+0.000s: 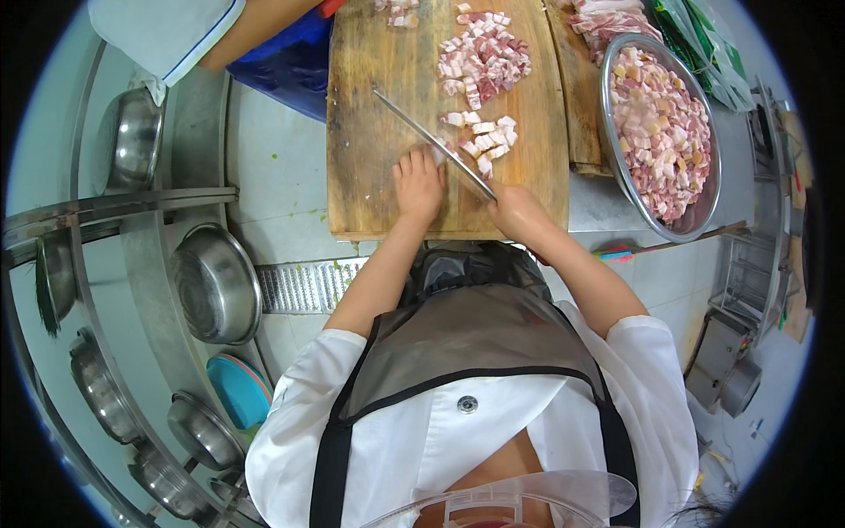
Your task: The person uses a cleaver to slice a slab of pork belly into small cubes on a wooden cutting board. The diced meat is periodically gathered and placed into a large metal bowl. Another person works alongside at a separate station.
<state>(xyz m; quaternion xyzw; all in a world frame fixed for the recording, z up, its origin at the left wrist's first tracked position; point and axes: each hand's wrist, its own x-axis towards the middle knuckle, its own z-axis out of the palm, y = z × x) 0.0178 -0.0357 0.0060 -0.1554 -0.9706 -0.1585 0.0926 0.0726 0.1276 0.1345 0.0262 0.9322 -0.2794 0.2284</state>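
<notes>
On a worn wooden cutting board [374, 194], my right hand [519, 209] is wrapped round the handle of a knife [431, 139]. Its long blade slants away to the far left across the board. Beside the blade, my left hand [419, 183] bends its fingers down onto a small piece of pork belly [437, 155], mostly hidden by the fingers and blade. Just right of the blade lies a group of pork cubes [488, 141]. Farther off on the board is a larger heap of diced pork [484, 57].
A steel bowl [607, 154] full of diced pork stands at the right, near pork slabs [607, 22] and a green plastic bag [700, 48]. Another person's arm [260, 31] and blue apron [286, 70] are at far left. Steel basins [216, 282] sit on left racks.
</notes>
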